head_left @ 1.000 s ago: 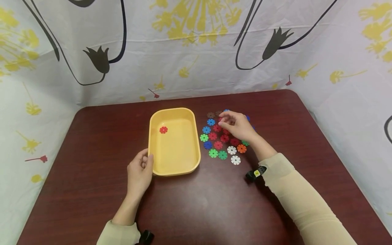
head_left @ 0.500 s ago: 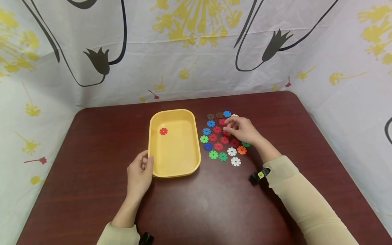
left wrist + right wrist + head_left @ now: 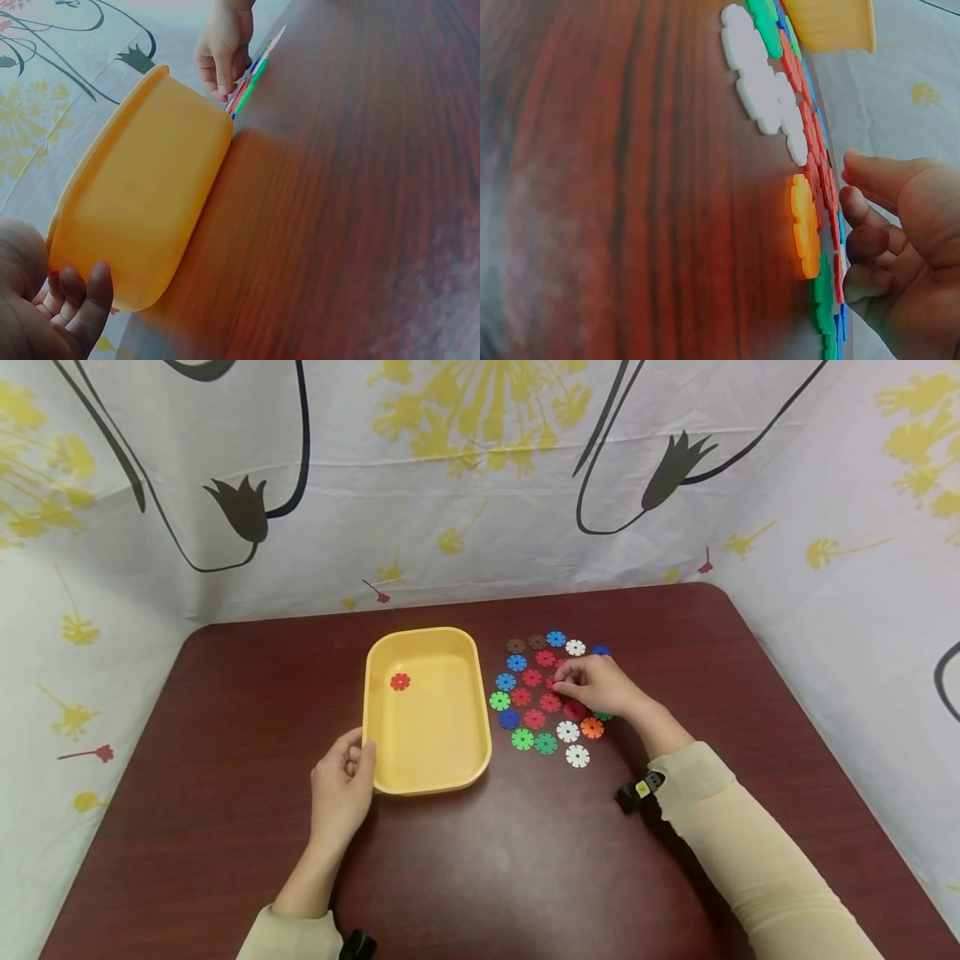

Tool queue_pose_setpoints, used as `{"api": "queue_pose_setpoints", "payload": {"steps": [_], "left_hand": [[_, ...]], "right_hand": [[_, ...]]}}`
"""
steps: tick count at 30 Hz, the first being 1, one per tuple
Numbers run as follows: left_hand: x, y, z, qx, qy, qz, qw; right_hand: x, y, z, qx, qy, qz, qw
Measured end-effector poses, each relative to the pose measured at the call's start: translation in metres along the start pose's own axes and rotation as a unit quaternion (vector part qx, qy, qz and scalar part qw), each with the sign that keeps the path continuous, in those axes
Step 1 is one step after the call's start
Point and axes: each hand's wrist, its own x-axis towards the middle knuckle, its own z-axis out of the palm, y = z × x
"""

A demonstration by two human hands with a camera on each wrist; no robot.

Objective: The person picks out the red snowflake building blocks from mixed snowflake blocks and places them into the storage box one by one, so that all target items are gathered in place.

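Observation:
In the head view my left hand point(image 3: 342, 781) grips the near left rim of a yellow plastic tray point(image 3: 483, 718), thumb over the edge and fingers on the outer wall. One red notched disc point(image 3: 401, 682) lies flat inside it. To the tray's right, several notched discs in red, blue, green, white, brown and orange lie flat on the table. Over the red ones is my right hand point(image 3: 600, 685), fingers bent, tips at a red disc point(image 3: 551, 682). In the right wrist view its fingers point(image 3: 866, 244) are loosely curled and nothing shows between them; contact with the disc is unclear.
The dark reddish wooden table point(image 3: 480, 877) has rounded far corners. A white cloth with flower prints point(image 3: 465, 552) hangs behind it and at both sides. An orange disc point(image 3: 592, 727) and white discs lie near my right wrist. Each wrist wears a small black camera point(image 3: 630, 795).
My right hand has moved slightly right and nearer to me, down to the red discs, uncovering the blue and white discs at the far side. The left hand and tray stay put.

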Motion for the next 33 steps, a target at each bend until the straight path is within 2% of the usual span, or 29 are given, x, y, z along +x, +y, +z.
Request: {"api": "queue_pose_setpoints", "payload": {"steps": [8,17,25,33], "left_hand": [[-0.0009,0.0004,-0.0012,0.0,-0.002,-0.004,1.0],[-0.0007,0.0013,-0.0008,-0.001,-0.004,-0.009,0.9999],[-0.0004,0.0022,-0.0005,0.005,-0.005,-0.013,0.9999],[-0.0001,0.0037,-0.0006,0.008,-0.005,-0.011,0.9999]], "right_hand": [[-0.0024,0.005,0.0014,-0.025,-0.014,0.006,0.9996],[-0.0034,0.0048,-0.0001,-0.022,0.025,0.039,0.9987],[-0.0025,0.0035,-0.0036,-0.023,0.009,0.067,0.9975],[-0.0034,0.0043,-0.0073,-0.01,-0.022,0.075,0.9969]]}}
